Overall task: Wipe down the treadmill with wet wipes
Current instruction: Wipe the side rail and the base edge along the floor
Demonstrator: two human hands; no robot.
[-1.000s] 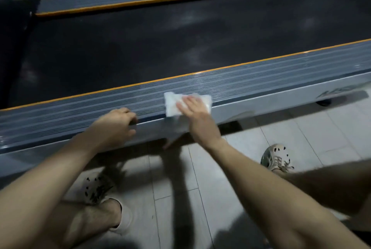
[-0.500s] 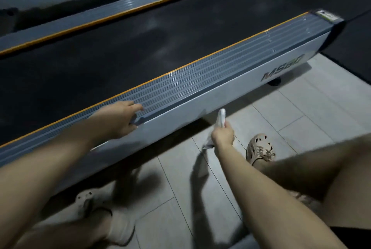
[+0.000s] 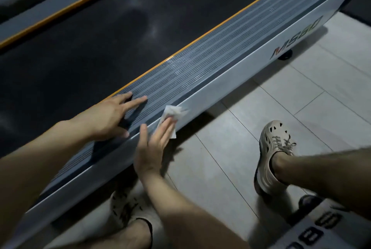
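The treadmill runs diagonally across the view, with a black belt [image 3: 100, 37], a ribbed grey side rail [image 3: 210, 64] edged in orange, and a pale side panel [image 3: 241, 72] marked MS80. My left hand [image 3: 108, 116] rests flat on the ribbed rail, fingers spread. My right hand [image 3: 154, 144] presses a white wet wipe [image 3: 172, 116] against the pale side panel with straight fingers; the wipe sticks out above the fingertips.
Grey floor tiles [image 3: 261, 118] lie beside the treadmill. My two feet in beige perforated clogs [image 3: 275, 154] stand on them, the left one [image 3: 124, 210] close to the treadmill base. A second machine's labelled panel [image 3: 321, 232] shows at the bottom right.
My right hand, which held the wipe bunched and hanging off the treadmill, has flattened it against the side panel. My left hand has spread its fingers on the rail. The view has shifted right.
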